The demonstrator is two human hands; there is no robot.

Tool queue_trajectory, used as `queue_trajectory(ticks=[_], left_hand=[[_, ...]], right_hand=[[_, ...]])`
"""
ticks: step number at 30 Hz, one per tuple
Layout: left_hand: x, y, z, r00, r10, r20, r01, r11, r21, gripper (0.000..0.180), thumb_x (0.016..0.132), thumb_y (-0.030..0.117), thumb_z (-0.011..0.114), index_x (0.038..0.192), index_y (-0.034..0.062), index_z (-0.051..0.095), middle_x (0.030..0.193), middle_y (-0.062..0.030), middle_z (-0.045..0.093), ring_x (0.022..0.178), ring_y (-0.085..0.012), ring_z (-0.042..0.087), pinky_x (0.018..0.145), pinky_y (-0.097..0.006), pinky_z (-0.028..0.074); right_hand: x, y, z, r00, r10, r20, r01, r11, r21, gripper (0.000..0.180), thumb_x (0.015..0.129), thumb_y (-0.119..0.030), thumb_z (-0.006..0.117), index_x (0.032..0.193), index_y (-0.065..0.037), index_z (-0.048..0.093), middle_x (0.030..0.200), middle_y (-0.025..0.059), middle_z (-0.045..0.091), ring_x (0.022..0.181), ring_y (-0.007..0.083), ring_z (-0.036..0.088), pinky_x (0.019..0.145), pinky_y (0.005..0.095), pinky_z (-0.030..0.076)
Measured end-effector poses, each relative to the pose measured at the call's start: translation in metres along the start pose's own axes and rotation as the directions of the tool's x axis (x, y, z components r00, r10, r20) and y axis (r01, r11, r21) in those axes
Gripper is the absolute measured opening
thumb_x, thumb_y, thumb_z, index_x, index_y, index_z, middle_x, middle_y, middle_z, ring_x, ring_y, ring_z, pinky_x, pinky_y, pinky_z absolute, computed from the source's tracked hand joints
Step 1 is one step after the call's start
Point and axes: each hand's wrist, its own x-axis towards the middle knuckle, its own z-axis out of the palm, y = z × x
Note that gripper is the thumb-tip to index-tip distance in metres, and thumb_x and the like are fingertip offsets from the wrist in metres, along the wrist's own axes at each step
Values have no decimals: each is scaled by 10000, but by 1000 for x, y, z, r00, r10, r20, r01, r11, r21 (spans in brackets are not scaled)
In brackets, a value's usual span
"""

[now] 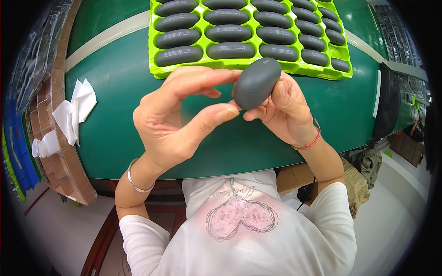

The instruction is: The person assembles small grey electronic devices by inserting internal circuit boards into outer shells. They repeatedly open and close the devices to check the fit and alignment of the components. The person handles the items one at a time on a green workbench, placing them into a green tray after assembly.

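A dark grey, smooth egg-shaped case (258,83) is held tilted above the green table, in front of the tray. My right hand (289,108) grips its right side, thumb on the near face and the other fingers partly hidden behind it. At the case's left end is my left hand (170,117), its index finger and thumb stretched wide apart. The index fingertip reaches the case's edge, and the thumb tip lies just below and left of it. A bright green tray (159,70) at the back holds rows of similar dark cases (230,50).
The green table (115,138) spans the view. Crumpled white paper (77,110) lies at its left edge, beside a brown cardboard partition box (69,170) with a small white container (46,145). At right hangs a black cloth-like item (387,103); below it are brown paper bags (357,188).
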Motion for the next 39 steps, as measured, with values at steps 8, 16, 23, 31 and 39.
queue_trajectory(ticks=[8, 16, 23, 31, 39], left_hand=[[0, 8, -3, 973, -222, 71, 221, 975, 22, 435, 812, 14, 729, 1193, -97, 551, 1106, -194, 633, 1008, -221, 640, 871, -310, 527], [-2, 1, 1, 972, -234, -28, 230, 967, -111, 385, 784, 41, 767, 1126, -58, 622, 996, -116, 680, 882, -162, 654, 806, -302, 547], [6, -3, -2, 991, 79, 107, -106, 956, 275, 547, 701, 137, 831, 1165, -45, 605, 1108, -159, 652, 1008, -250, 624, 840, -343, 512], [4, -12, 1, 905, 373, 203, -424, 770, 476, 569, 632, 159, 865, 1108, -26, 612, 1066, -172, 674, 989, -291, 629, 876, -382, 493], [1, -10, 5, 888, 415, 199, -457, 745, 485, 539, 640, 140, 865, 1090, -2, 604, 1074, -169, 672, 970, -294, 629, 865, -391, 493]], right_hand=[[-2, 10, 2, 957, -284, -52, 254, 914, -316, 296, 879, -46, 659, 1113, 7, 486, 1102, 135, 598, 980, 202, 633, 753, 357, 604], [0, 9, 3, 969, -233, -79, 205, 942, -267, 316, 898, -105, 652, 1139, 7, 482, 1101, 141, 602, 967, 216, 644, 746, 350, 599], [-1, 1, -1, 999, 22, -31, -21, 999, 41, 424, 961, -274, 564, 1254, 12, 453, 1166, 151, 595, 982, 228, 651, 775, 320, 570], [-2, 8, 5, 997, 55, -55, -52, 998, 46, 406, 955, -267, 574, 1241, 0, 465, 1165, 109, 584, 1075, 170, 593, 909, 326, 505], [-2, 9, 3, 999, 37, -21, -37, 999, 9, 404, 944, -273, 594, 1214, 0, 468, 1148, 98, 570, 1076, 159, 578, 930, 344, 490]])
